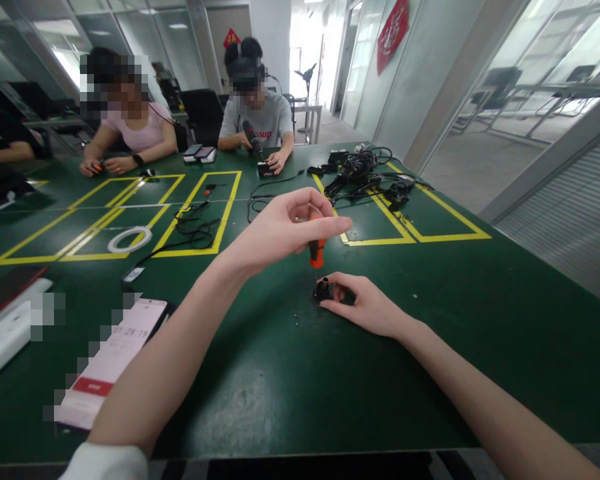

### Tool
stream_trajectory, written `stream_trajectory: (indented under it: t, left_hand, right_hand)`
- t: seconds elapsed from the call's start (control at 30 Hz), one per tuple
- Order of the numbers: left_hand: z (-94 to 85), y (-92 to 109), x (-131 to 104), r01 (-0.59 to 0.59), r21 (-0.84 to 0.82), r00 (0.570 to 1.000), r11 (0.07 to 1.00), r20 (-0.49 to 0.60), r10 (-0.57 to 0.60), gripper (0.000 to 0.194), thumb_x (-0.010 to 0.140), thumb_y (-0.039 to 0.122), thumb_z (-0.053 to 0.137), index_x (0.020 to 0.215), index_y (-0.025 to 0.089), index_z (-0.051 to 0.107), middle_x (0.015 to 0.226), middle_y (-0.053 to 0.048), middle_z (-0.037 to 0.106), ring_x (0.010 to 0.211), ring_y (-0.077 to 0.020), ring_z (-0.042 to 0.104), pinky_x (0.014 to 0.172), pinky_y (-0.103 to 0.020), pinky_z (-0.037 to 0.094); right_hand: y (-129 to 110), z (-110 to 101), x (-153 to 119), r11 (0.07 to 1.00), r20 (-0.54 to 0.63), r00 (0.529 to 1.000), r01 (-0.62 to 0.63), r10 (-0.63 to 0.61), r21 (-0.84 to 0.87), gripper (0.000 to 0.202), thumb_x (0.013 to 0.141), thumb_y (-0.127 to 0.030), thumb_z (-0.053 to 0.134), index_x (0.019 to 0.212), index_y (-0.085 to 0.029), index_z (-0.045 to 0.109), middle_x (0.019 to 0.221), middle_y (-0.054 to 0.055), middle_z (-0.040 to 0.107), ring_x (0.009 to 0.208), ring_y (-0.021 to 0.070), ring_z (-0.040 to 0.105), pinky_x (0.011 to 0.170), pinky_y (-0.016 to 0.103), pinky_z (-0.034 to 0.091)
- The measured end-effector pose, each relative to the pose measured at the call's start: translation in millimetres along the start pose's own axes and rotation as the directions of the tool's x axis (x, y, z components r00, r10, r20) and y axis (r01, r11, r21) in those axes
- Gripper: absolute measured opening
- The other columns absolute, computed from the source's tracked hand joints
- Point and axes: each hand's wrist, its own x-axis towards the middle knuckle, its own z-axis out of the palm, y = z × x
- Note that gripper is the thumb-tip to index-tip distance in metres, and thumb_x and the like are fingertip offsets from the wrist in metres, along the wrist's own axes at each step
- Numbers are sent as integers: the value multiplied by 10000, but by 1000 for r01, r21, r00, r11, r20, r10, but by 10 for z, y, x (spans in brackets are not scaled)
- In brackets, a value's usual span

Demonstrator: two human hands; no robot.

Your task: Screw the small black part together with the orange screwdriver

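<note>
In my left hand is a screwdriver with an orange and black handle, gripped from above and held upright. Its thin shaft runs down to a small round black part that has a short stub on top. My right hand pinches this part from the right, between thumb and fingers, against the green table. Exactly where the screwdriver tip meets the part is too small to make out. A few tiny screws lie on the table, left of the black part.
A phone lies at left, beside a white box. Farther off are a white ring, black cables and a cable heap. Across the table sit a person with a power drill and a person in pink.
</note>
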Motion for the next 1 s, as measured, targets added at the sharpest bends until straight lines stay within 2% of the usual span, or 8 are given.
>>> stream_trajectory:
  t: [0.07, 0.17, 0.3, 0.43, 0.57, 0.63, 0.77, 1.0]
  left_hand:
    - [55, -4, -11, -104, 172, 989, 980, -83, 119, 329, 886, 434, 778, 769, 181, 606, 685, 36, 559, 578, -90, 501, 546, -229, 369]
    - [129, -5, -29, -209, 448, 950, 869, -117, 289, 457, 1045, 379, 549, 634, 179, 549, 642, 13, 530, 621, -120, 506, 626, -267, 371]
    - [174, 5, -49, -263, 590, 913, 763, -104, 394, 482, 1076, 340, 496, 633, 174, 586, 671, -10, 604, 668, -126, 563, 672, -265, 385]
    - [179, 11, -65, -227, 483, 951, 846, -77, 299, 411, 1081, 390, 498, 777, 175, 671, 689, -1, 689, 609, -111, 598, 635, -241, 415]
    - [162, 22, -72, -171, 358, 981, 918, -25, 192, 501, 1076, 488, 475, 697, 180, 592, 593, 1, 617, 567, -117, 570, 601, -236, 433]
    - [137, 40, -72, -145, 288, 988, 947, -2, 152, 473, 1081, 421, 435, 696, 179, 563, 612, -6, 617, 580, -116, 575, 595, -227, 444]
    - [60, 93, -62, -89, 179, 994, 980, 72, 77, 343, 1008, 228, 387, 777, 152, 629, 719, -37, 684, 618, -116, 605, 532, -199, 437]
    - [-39, 119, -45, 57, 29, 977, 998, 203, -61, 336, 992, 295, 495, 939, 102, 765, 990, -109, 792, 608, -92, 617, 456, -170, 443]
  right_hand:
    - [-5, -4, -1, 1000, -2, 1000, 6, -6, -2, 216, 921, -341, 715, 1080, -196, 703, 788, 10, 698, 705, 183, 650, 667, 300, 518]
    - [-11, -7, -4, 1000, -7, 1000, 7, -7, -4, 210, 916, -347, 718, 1070, -205, 699, 783, 9, 693, 707, 188, 650, 668, 305, 522]
    - [-15, -2, -5, 1000, -9, 1000, 1, -1, -1, 195, 914, -340, 712, 1052, -202, 697, 778, 6, 682, 701, 186, 643, 663, 305, 518]
    - [-16, 1, -1, 1000, -6, 1000, 6, -6, 7, 207, 916, -343, 709, 1058, -193, 693, 778, 7, 677, 703, 186, 641, 671, 307, 514]
    - [-19, -2, -5, 1000, -14, 1000, 13, -12, 11, 203, 914, -342, 715, 1054, -198, 692, 782, 7, 685, 699, 185, 645, 669, 304, 515]
    - [-22, -5, -8, 1000, -15, 1000, 14, -14, 11, 195, 914, -334, 717, 1050, -197, 692, 781, 6, 686, 695, 182, 643, 668, 300, 513]
    - [-18, -8, -11, 1000, -8, 1000, 10, -10, 7, 202, 920, -332, 712, 1063, -190, 692, 786, 8, 676, 702, 182, 642, 670, 296, 507]
    - [14, 11, -10, 1000, -5, 1000, 6, -5, 11, 232, 925, -369, 706, 1069, -188, 694, 789, 12, 682, 701, 181, 637, 666, 295, 496]
